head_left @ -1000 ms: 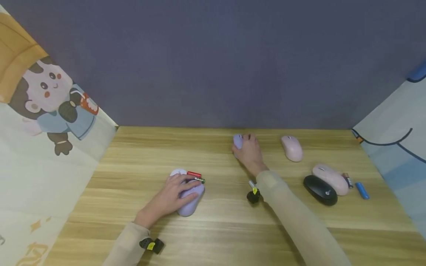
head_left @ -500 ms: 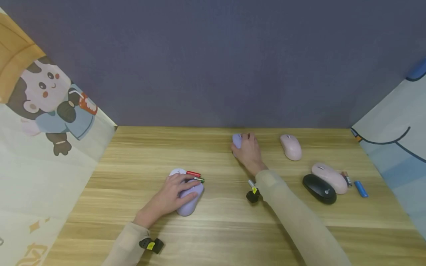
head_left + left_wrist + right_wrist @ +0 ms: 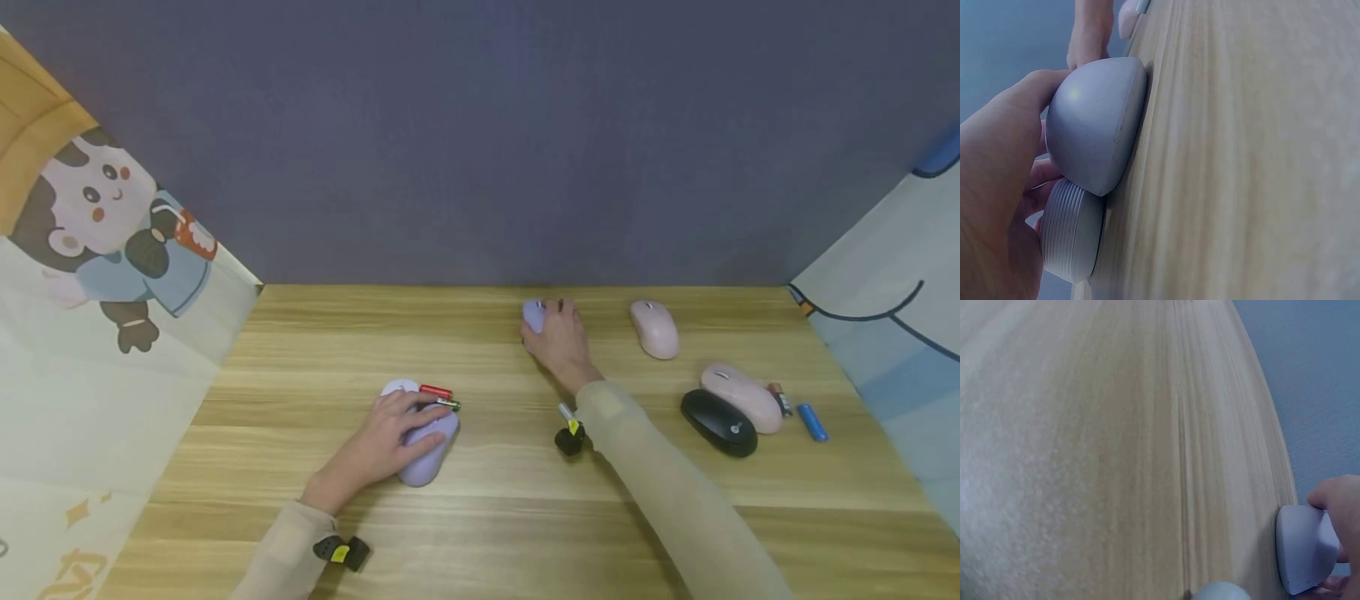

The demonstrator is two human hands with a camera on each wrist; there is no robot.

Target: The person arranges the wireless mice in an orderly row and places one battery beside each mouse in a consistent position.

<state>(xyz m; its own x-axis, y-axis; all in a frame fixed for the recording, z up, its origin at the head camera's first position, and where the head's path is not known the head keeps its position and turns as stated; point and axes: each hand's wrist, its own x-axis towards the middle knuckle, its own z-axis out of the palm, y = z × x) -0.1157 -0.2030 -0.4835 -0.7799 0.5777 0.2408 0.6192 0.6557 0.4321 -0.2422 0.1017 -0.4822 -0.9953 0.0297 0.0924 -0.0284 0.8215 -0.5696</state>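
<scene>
My left hand (image 3: 387, 435) grips a purple computer mouse (image 3: 422, 471) on the left part of the table, thumb and fingers spread over its sides. In the left wrist view this mouse (image 3: 1094, 125) stands against a paler mouse (image 3: 1072, 234) with a ridged edge. In the head view that white mouse (image 3: 400, 387) is partly hidden under the hand. A red battery (image 3: 436, 392) and a green one (image 3: 448, 404) lie by the fingertips. Farther back, my right hand (image 3: 558, 340) holds another purple mouse (image 3: 533, 315), also seen in the right wrist view, its right side covered by the fingers.
On the right are two pink mice (image 3: 655, 330) (image 3: 742, 398), a black mouse (image 3: 718, 422), a dark battery with a copper end (image 3: 780, 400) and a blue battery (image 3: 812, 422). A whitish cylinder (image 3: 566, 412) lies by the right wrist. A dark wall (image 3: 480, 167) borders the back edge.
The head view has shifted very slightly. Both hands stay on their mice, with no visible movement of either mouse on the table.
</scene>
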